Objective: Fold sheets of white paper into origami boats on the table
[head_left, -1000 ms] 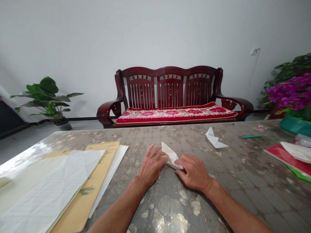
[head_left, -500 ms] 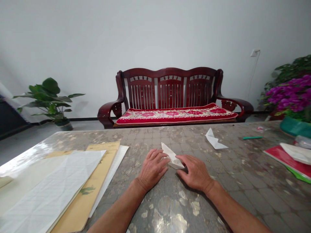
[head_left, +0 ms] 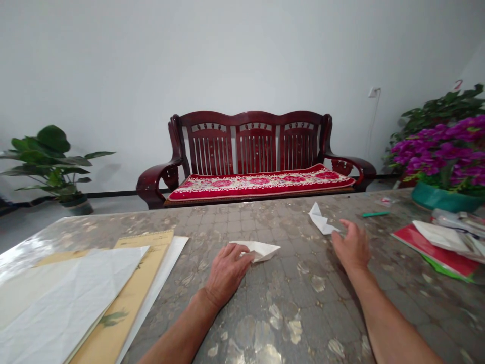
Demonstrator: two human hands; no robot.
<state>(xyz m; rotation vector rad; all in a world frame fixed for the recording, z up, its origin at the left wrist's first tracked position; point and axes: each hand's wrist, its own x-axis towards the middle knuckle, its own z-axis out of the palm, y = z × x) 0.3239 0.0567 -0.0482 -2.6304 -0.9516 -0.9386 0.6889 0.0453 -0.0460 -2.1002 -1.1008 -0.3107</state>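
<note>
My left hand [head_left: 227, 271] rests on the mottled table [head_left: 288, 313] with its fingers curled over the near end of a folded white paper piece [head_left: 261, 249], pinning it down. My right hand [head_left: 352, 246] lies further right, fingers loosely apart and holding nothing. Its fingertips almost touch a second folded white paper shape [head_left: 320, 221].
Large white sheets [head_left: 68, 303] and a tan pad [head_left: 125, 313] lie at the left. A green pen [head_left: 375, 214], a red folder with papers [head_left: 435, 240] and a pot of purple flowers [head_left: 447, 172] stand at the right. A wooden bench [head_left: 253, 162] is behind the table.
My right hand has left the folded paper and moved right toward the second paper shape. The folded paper now lies flatter under my left hand. The view has shifted right.
</note>
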